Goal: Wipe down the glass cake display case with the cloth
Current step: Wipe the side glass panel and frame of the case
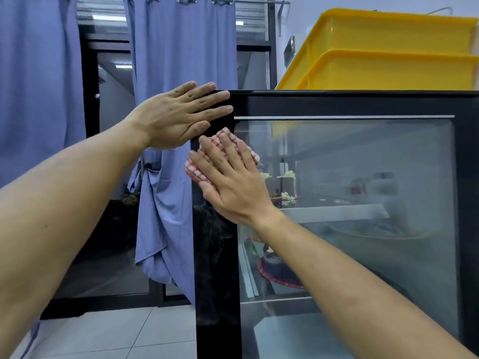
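Right hand (233, 187) flat on the red-and-white checked cloth (223, 154), fingers straight and spread a little, pressing it against the display case (363, 177) near the upper left corner of the glass, partly over the black frame edge. Left hand (178, 115) flat too, fingers straight and together, resting on the case's top left corner, holding nothing. Glass looks hazy; cakes visible inside on the shelves, one with white topping (287, 185) just right of the cloth, a dark one on a red-rimmed plate (277, 273) lower down. Two stacked yellow bins (388, 55) on top of the case. Blue curtain (181, 60) behind the left hand, tiled floor (116, 332) below.
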Tool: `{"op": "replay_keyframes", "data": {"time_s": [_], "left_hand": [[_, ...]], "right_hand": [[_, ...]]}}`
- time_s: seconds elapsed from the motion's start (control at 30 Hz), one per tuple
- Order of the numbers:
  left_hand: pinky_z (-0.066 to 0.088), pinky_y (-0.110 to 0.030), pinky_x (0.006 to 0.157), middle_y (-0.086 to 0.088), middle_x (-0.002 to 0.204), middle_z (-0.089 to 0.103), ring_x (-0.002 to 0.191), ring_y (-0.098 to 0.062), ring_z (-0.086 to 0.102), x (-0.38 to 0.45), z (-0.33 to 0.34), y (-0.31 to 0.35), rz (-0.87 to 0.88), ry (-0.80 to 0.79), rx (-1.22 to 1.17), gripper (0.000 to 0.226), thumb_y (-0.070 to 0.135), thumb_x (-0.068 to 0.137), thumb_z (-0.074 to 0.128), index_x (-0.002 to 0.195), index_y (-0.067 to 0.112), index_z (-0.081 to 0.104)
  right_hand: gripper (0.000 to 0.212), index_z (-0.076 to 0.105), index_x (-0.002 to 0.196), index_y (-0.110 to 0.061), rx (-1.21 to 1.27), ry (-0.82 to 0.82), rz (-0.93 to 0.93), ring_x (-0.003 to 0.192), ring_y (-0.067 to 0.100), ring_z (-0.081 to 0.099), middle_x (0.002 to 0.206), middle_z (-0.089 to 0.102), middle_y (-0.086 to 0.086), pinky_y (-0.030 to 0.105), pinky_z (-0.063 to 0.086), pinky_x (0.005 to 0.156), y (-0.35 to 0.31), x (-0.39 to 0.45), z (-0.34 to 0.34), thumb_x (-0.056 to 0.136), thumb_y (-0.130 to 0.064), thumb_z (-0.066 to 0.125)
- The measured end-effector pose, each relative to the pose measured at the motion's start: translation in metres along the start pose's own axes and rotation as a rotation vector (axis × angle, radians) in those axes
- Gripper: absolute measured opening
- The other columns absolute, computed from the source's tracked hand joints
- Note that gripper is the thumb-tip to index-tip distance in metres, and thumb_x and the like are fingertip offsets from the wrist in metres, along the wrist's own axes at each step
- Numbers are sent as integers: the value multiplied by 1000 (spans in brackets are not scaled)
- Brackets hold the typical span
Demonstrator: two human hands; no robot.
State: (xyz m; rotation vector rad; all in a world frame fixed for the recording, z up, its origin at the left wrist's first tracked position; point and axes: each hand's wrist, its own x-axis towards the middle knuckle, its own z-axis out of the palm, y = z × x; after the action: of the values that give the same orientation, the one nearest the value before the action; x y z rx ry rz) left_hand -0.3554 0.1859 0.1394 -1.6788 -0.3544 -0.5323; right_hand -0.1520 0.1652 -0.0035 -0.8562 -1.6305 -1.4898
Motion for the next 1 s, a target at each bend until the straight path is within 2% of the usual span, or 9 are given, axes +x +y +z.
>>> {"op": "replay_keyframes", "data": {"time_s": [0.07,0.17,0.3,0.43,0.53,0.67,0.8,0.87,1.0], "left_hand": [[4,-43,132,8,175,-1,162,-18,-1,0,0,0,4,0,1,56,42,113,12,168,32,4],[5,-44,132,8,175,0,162,-18,0,0,-1,0,3,5,3,56,42,113,10,168,32,5],[6,-44,132,6,175,0,162,-18,0,0,-1,1,10,8,28,56,42,113,9,168,30,5],[4,-46,132,3,176,2,162,-20,1,1,-2,1,10,10,43,57,42,113,8,168,28,7],[2,-45,132,5,176,-1,162,-19,-1,1,-3,0,16,-5,68,57,42,112,8,168,30,3],[4,-45,132,4,176,3,162,-21,2,1,-3,2,-6,2,70,57,40,112,10,168,28,8],[4,-45,132,3,175,7,162,-21,5,1,-5,5,-31,6,50,57,39,112,13,168,27,12],[5,-44,132,1,174,13,162,-24,7,0,-6,11,-74,20,22,57,36,111,17,167,25,17],[5,-41,132,-3,172,21,161,-25,11,2,-2,54,-331,77,-193,61,34,106,26,165,17,28]], "right_hand": [[56,38,161,-28,-2,-1,-48,160,35,17,170,28,5,56,16,128,14,1,-2,106,-42,43],[57,40,160,-22,50,17,48,159,36,17,170,29,8,55,16,128,-3,2,1,105,-37,48],[57,40,160,-19,83,-63,-224,159,30,22,169,31,8,51,20,128,10,-2,-2,106,-38,45],[58,41,160,-17,75,-70,-158,159,31,23,168,32,10,49,18,129,6,6,-4,105,-37,46],[58,41,160,-19,81,-138,-401,158,28,25,168,33,9,47,16,130,14,10,-5,105,-37,46],[58,41,160,-17,90,-104,-308,158,32,23,168,32,11,51,19,129,12,12,-1,105,-36,47],[57,42,159,-21,98,-161,-470,158,31,23,168,33,9,49,16,130,21,-3,-11,105,-39,46],[56,43,159,-23,63,-45,-209,158,30,23,167,35,8,49,16,130,51,2,-22,105,-38,48],[62,26,165,-20,-88,110,662,161,33,9,173,18,8,52,10,130,100,-39,-41,106,-40,31]]}}
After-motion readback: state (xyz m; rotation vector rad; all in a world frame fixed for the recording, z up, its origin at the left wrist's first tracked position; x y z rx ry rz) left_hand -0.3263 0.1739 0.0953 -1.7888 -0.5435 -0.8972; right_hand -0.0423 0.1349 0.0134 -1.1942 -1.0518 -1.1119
